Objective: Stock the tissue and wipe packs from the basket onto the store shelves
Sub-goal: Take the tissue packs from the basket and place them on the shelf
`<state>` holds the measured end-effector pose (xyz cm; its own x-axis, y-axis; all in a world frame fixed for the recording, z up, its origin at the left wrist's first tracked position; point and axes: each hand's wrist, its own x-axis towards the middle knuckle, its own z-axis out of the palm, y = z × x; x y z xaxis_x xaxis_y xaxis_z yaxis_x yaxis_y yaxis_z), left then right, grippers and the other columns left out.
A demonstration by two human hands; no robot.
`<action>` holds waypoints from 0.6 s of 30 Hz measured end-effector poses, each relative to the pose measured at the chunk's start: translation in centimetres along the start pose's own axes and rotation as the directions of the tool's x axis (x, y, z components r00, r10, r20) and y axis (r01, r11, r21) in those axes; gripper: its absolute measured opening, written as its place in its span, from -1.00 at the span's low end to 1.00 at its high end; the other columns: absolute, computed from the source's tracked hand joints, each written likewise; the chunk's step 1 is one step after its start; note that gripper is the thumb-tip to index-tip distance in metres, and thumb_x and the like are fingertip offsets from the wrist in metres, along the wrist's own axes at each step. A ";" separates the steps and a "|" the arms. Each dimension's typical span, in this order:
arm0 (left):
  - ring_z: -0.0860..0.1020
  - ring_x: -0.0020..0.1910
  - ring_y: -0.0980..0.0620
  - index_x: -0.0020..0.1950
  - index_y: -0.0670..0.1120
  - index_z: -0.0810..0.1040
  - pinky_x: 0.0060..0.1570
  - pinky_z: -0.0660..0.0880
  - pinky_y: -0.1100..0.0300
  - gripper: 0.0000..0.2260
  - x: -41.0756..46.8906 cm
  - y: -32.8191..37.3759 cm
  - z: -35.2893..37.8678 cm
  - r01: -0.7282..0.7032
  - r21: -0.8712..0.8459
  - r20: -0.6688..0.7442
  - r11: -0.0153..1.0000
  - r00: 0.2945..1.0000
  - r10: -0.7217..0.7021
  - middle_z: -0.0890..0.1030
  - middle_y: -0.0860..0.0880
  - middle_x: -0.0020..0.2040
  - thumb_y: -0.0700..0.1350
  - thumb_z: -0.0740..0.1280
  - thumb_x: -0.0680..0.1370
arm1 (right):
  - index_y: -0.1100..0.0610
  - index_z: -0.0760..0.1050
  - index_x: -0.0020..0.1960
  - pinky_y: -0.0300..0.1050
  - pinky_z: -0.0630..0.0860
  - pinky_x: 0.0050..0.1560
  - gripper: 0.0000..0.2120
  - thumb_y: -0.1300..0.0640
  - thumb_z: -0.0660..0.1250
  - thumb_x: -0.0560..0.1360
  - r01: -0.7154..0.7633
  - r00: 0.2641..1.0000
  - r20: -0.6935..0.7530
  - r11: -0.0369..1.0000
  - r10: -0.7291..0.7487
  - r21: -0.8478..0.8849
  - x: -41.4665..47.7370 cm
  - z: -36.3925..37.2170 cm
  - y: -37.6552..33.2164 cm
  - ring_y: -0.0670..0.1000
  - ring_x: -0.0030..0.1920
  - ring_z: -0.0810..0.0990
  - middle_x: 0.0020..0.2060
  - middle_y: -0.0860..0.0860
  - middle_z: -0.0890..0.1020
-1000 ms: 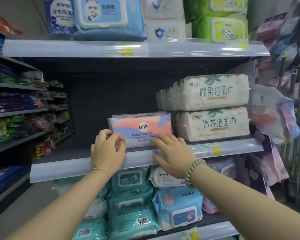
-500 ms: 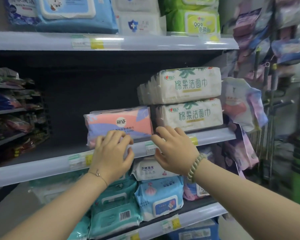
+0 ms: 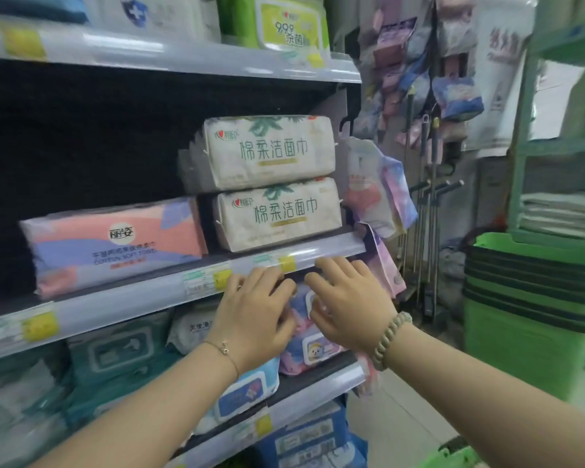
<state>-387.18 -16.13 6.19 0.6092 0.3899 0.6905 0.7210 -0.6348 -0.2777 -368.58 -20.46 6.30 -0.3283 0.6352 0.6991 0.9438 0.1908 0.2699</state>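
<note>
A pink and lilac cotton soft towel pack lies on the middle shelf, left of two stacked cream tissue packs. My left hand and my right hand hang side by side in front of the shelf's front rail, below and right of the pink pack. Both are empty, fingers loosely spread. They cover part of a pink and blue wipe pack on the shelf beneath. The corner of a green basket shows at the bottom right.
Teal wipe packs and a blue wipe pack fill the lower shelf. Green wipe packs sit on the top shelf. Hanging pastel packs line the shelf end. A stack of green baskets stands on the floor at right.
Both hands have come off the pink towel pack and dropped down and to the right, below the shelf rail. The view has swung right, bringing the green baskets in.
</note>
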 end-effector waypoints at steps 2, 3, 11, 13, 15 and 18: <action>0.51 -0.04 -0.08 -0.03 -0.02 0.52 -0.15 0.35 0.03 -0.76 0.7 1.8 1.4 -0.011 -0.035 0.030 0.999 0.999 0.012 0.53 0.01 -0.02 0.04 0.22 0.39 | 0.10 0.45 -0.06 0.03 0.44 -0.19 -0.78 -0.02 0.24 0.40 -0.025 0.998 0.050 1.000 0.026 -0.019 -1.6 0.2 1.5 0.13 -0.13 0.47 -0.05 0.07 0.51; 0.51 -0.04 -0.08 -0.03 -0.02 0.52 -0.16 0.37 0.02 -0.75 1.0 2.7 2.1 -0.015 -0.054 0.044 0.998 0.999 0.017 0.52 0.01 -0.02 0.05 0.21 0.39 | 0.09 0.45 -0.04 0.03 0.44 -0.18 -0.77 -0.03 0.25 0.40 -0.037 0.997 0.069 0.999 0.038 -0.027 -2.4 0.3 2.3 0.12 -0.12 0.47 -0.04 0.06 0.51; 0.49 -0.12 -0.05 -0.05 0.02 0.49 -0.18 0.39 0.02 -0.76 2.5 10.5 7.1 -0.078 -0.174 0.101 0.982 0.990 0.097 0.49 0.04 -0.10 0.07 0.21 0.37 | 0.08 0.46 -0.02 0.00 0.39 -0.18 -0.75 -0.04 0.24 0.39 -0.152 0.964 0.198 0.979 0.178 -0.136 -9.7 1.6 7.0 0.13 -0.10 0.47 -0.05 0.05 0.51; 0.48 -0.11 -0.04 -0.04 0.03 0.48 -0.19 0.42 0.02 -0.77 2.6 12.5 8.3 -0.081 -0.222 0.143 0.972 0.983 0.114 0.48 0.05 -0.10 0.08 0.22 0.37 | 0.08 0.46 -0.03 -0.01 0.39 -0.19 -0.76 -0.04 0.24 0.40 -0.186 0.949 0.226 0.970 0.218 -0.156 -11.6 2.1 7.9 0.12 -0.11 0.46 -0.04 0.03 0.50; 0.47 -0.07 -0.04 -0.02 0.03 0.47 -0.17 0.41 0.00 -0.78 2.4 14.4 9.7 -0.069 -0.258 0.191 0.964 0.974 0.121 0.47 0.06 -0.07 0.07 0.24 0.39 | 0.08 0.46 -0.04 -0.01 0.38 -0.19 -0.76 -0.04 0.23 0.39 -0.223 0.932 0.251 0.961 0.260 -0.165 -13.4 2.7 8.8 0.11 -0.11 0.46 -0.04 0.03 0.50; 0.48 -0.02 -0.04 0.06 0.03 0.48 -0.14 0.42 0.00 -0.72 1.9 16.8 11.5 -0.063 -0.291 0.263 0.955 0.954 0.143 0.50 0.05 0.01 0.07 0.23 0.39 | 0.08 0.45 -0.04 0.00 0.39 -0.18 -0.77 -0.03 0.25 0.38 -0.267 0.902 0.298 0.946 0.312 -0.181 -16.0 3.8 10.0 0.12 -0.11 0.46 -0.06 0.04 0.50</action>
<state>-370.11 -18.38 -4.86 0.7713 0.4564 0.4436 0.5538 -0.8248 -0.1143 -353.79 -25.85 -4.68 0.0095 0.8555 0.5177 0.9742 -0.1248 0.1883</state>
